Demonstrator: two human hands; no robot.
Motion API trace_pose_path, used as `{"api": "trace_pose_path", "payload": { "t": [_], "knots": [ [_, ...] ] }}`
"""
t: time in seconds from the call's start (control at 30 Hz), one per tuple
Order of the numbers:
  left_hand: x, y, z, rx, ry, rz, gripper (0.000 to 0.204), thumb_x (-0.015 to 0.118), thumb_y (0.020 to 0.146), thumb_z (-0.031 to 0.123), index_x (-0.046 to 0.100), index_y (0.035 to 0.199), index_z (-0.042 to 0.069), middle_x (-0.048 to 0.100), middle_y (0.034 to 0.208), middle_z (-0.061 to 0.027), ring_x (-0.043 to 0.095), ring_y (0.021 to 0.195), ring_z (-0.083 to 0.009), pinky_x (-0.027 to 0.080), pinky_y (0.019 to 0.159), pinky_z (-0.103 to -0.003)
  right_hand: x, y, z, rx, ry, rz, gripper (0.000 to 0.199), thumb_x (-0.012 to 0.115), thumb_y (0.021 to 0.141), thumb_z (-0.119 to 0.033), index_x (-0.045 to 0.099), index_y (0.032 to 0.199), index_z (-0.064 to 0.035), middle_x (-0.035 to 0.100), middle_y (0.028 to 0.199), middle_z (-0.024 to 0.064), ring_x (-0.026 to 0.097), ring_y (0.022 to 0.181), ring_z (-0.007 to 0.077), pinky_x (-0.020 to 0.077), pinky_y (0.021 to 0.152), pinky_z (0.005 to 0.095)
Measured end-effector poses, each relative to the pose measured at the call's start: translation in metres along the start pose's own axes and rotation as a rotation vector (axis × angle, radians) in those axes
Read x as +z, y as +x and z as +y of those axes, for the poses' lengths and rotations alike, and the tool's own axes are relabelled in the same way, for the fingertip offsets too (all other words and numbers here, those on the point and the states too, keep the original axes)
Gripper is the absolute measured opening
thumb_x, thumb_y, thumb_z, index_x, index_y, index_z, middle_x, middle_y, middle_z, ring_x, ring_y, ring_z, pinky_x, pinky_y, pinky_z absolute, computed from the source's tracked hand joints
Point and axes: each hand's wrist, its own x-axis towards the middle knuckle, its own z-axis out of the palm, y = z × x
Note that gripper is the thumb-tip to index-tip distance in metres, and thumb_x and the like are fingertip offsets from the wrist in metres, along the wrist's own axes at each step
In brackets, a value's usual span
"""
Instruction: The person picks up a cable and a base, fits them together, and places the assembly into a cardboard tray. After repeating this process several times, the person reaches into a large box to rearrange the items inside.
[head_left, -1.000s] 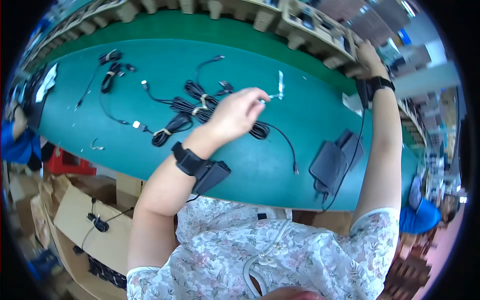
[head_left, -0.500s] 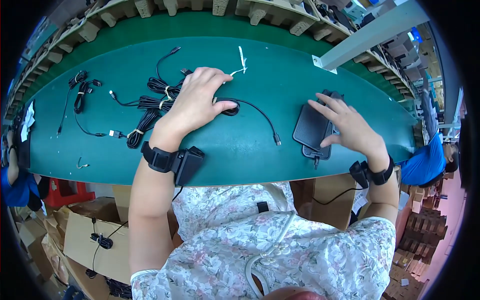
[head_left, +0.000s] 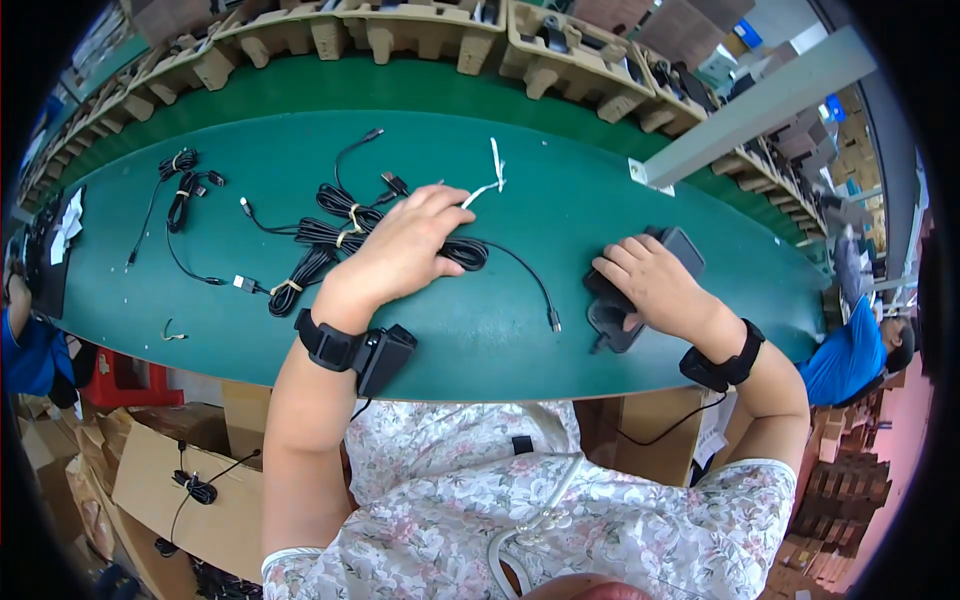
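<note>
My left hand (head_left: 405, 245) lies over a bundle of coiled black cables (head_left: 335, 235) held by pale ties. Its fingers stretch forward close together and its thumb stands apart, beside a coil (head_left: 466, 254) that shows past the hand. A white tie strip (head_left: 497, 170) lies at its fingertips. To the right, my right hand (head_left: 655, 285) curls its fingers over a flat black rectangular pad (head_left: 605, 288), thumb at the near side. Another flat black piece (head_left: 622, 330) shows underneath, and a dark piece (head_left: 684, 250) sticks out behind the hand. The hand hides much of the stack.
Two smaller tied black cables (head_left: 178, 200) lie at the left of the green table (head_left: 480, 350). A loose tie (head_left: 174, 330) is near the front edge. Cardboard trays (head_left: 430, 35) line the far side, and a grey metal post (head_left: 750, 110) stands at back right. Co-workers in blue sit at both sides.
My right hand has closed down from above, spread fingers, onto the black pad. My left hand stays over the cables. The whole view has shifted slightly, with the table sitting lower.
</note>
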Motion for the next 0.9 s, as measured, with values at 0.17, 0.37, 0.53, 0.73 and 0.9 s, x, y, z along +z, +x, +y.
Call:
{"api": "trace_pose_path", "payload": {
  "t": [0.17, 0.37, 0.53, 0.73, 0.9],
  "knots": [
    [0.003, 0.002, 0.003, -0.036, -0.047, 0.02, 0.04, 0.074, 0.065, 0.012, 0.058, 0.101, 0.002, 0.051, 0.119, -0.0103, 0.043, 0.116, -0.0294, 0.036, 0.099, -0.038, 0.013, 0.029, 0.024, -0.074, 0.321, 0.242, 0.072, 0.074, 0.065, -0.019, 0.041, 0.128, -0.0077, 0.048, 0.122, 0.0128, 0.044, 0.114, 0.0299, 0.0391, 0.092, 0.0382],
    [0.002, 0.009, 0.001, -0.028, -0.071, 0.068, 0.035, 0.073, 0.065, 0.009, 0.058, 0.097, 0.002, 0.054, 0.115, -0.0094, 0.045, 0.115, -0.0285, 0.037, 0.099, -0.038, 0.01, 0.065, 0.036, -0.05, 0.414, 0.658, 0.075, 0.078, 0.06, -0.024, 0.044, 0.125, -0.0062, 0.048, 0.121, 0.0141, 0.046, 0.109, 0.0318, 0.0395, 0.09, 0.0402],
    [0.003, 0.009, 0.0, -0.018, -0.04, 0.061, 0.034, 0.072, 0.066, 0.008, 0.058, 0.096, 0.001, 0.054, 0.115, -0.0097, 0.046, 0.113, -0.0282, 0.038, 0.098, -0.038, 0.008, 0.076, 0.05, -0.016, 0.344, 0.502, 0.067, 0.077, 0.063, -0.024, 0.048, 0.12, -0.0058, 0.051, 0.114, 0.0132, 0.05, 0.103, 0.0325, 0.0418, 0.086, 0.04],
    [0.007, 0.011, -0.004, -0.038, -0.014, 0.088, 0.035, 0.072, 0.065, 0.007, 0.058, 0.096, 0.001, 0.053, 0.114, -0.011, 0.045, 0.114, -0.0284, 0.037, 0.098, -0.038, 0.011, 0.094, 0.074, 0.085, 0.389, 0.416, 0.05, 0.074, 0.069, -0.024, 0.054, 0.109, -0.0024, 0.055, 0.095, 0.0097, 0.056, 0.089, 0.0254, 0.0446, 0.078, 0.0347],
    [0.004, 0.009, 0.005, -0.054, 0.133, 0.138, 0.045, 0.073, 0.064, 0.008, 0.055, 0.104, 0.003, 0.051, 0.116, -0.0131, 0.043, 0.116, -0.0299, 0.034, 0.099, -0.042, -0.031, 0.111, 0.163, 0.438, 0.838, 1.254, 0.024, 0.063, 0.085, -0.021, 0.057, 0.095, -0.0002, 0.05, 0.069, -0.0004, 0.05, 0.068, 0.0098, 0.0417, 0.063, 0.0235]
  ]
}}
